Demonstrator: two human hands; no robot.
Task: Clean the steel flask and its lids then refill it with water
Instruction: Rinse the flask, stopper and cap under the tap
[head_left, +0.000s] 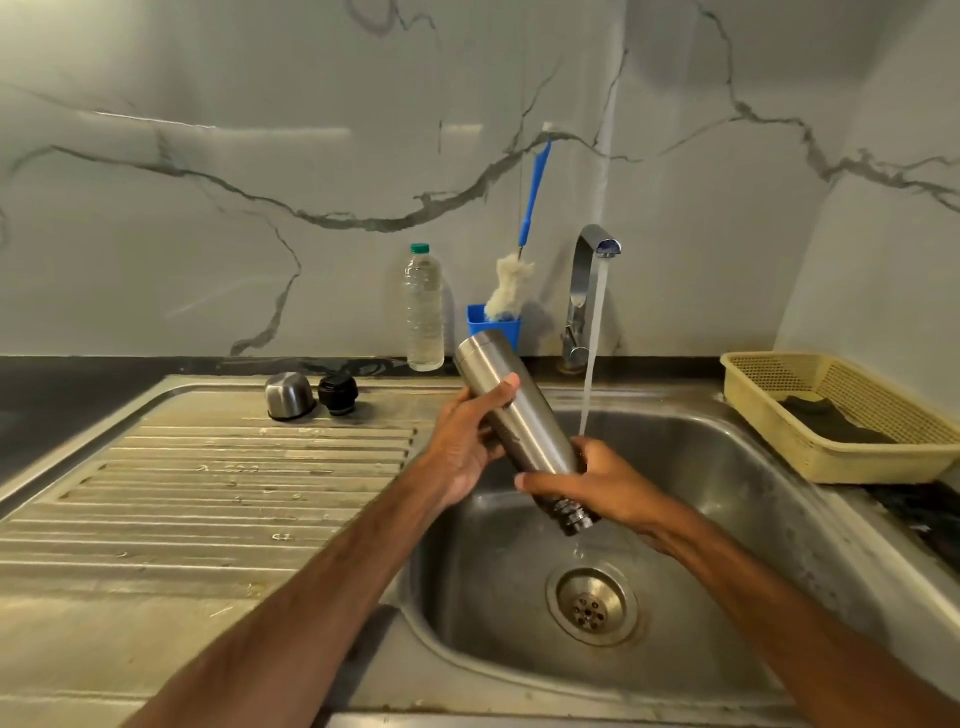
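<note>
Over the sink (737, 457), both hands hold the steel flask (524, 410) tilted, its threaded mouth pointing down. The left hand (462, 447) wraps around the upper body; the right hand (597, 483) grips near the neck. Water from the tap (587, 270) falls beside the flask. A steel cap (289, 396) and a black lid (338, 394) sit side by side on the drainboard (208, 493).

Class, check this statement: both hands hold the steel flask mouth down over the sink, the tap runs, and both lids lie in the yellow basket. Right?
Wrong on one point: the head view shows the steel cap and the black stopper on the draining board, not in the yellow basket. The rest is right.
</note>
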